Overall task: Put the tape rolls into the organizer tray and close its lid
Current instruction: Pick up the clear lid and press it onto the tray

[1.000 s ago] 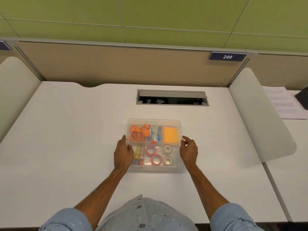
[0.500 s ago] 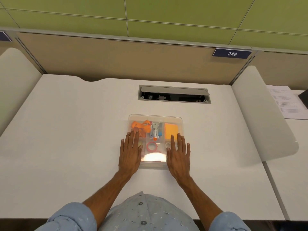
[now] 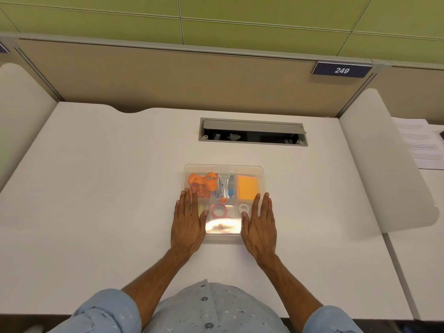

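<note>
A clear plastic organizer tray [image 3: 223,168] sits on the white desk with its transparent lid lying flat over it. Through the lid I see a red tape roll [image 3: 219,210] in the middle front compartment and a white tape roll [image 3: 244,208] to its right; glare hides the frontmost part. My left hand [image 3: 186,221] lies flat, palm down, on the lid's left side. My right hand [image 3: 260,223] lies flat on the right side. Neither hand holds anything.
The tray also holds an orange strap [image 3: 201,181], a stapler [image 3: 223,187] and an orange note pad [image 3: 247,188]. A grey cable hatch [image 3: 252,132] is set into the desk behind the tray. A white divider [image 3: 389,169] stands at the right, with papers [image 3: 420,143] beyond it.
My hands went from gripping the tray's left and right edges to lying flat on top of the lid. Since half a second ago they have spread slightly apart.
</note>
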Demonstrator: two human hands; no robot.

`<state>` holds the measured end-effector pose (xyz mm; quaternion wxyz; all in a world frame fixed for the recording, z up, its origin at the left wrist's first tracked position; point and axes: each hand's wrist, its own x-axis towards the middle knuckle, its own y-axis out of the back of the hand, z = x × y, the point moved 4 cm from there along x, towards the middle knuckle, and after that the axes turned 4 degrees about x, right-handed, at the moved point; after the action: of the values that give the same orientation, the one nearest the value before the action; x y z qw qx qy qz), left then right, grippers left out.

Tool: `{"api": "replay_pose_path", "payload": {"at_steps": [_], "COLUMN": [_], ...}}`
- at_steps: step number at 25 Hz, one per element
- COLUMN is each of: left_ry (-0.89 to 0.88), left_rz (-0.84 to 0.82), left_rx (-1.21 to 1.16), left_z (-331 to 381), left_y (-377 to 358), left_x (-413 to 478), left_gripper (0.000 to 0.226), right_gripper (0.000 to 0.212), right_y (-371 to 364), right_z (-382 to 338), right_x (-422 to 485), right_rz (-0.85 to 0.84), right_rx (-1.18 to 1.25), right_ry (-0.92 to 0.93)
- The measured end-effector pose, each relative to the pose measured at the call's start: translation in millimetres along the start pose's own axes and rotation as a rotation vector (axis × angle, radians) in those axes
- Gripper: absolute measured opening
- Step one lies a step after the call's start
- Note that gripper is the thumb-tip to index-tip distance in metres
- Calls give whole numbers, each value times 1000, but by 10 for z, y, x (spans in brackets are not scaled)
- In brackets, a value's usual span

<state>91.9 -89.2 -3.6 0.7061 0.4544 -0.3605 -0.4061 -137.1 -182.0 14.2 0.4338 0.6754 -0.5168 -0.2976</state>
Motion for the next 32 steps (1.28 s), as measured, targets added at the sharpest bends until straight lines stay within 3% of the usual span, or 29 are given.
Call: {"api": "replay_pose_path", "payload": {"at_steps": [9,18,32], "left_ry": [19,-3,-1], "left_rz": [56,-17,-30], "left_rx": [-135,49,137], "left_z": [95,48,28], "left_y": [153,34,-105], "left_x": [136,851,980], "left_gripper": [71,62,72], "right_gripper": [74,68,74], "right_y": [91,76,-156], "right_z": [-76,-144,-118], "right_x": [97,1067,1289], "right_rz": [-11,-71,-163], "right_rx": [-172,-134,-117], "right_ry": [27,151,50]}}
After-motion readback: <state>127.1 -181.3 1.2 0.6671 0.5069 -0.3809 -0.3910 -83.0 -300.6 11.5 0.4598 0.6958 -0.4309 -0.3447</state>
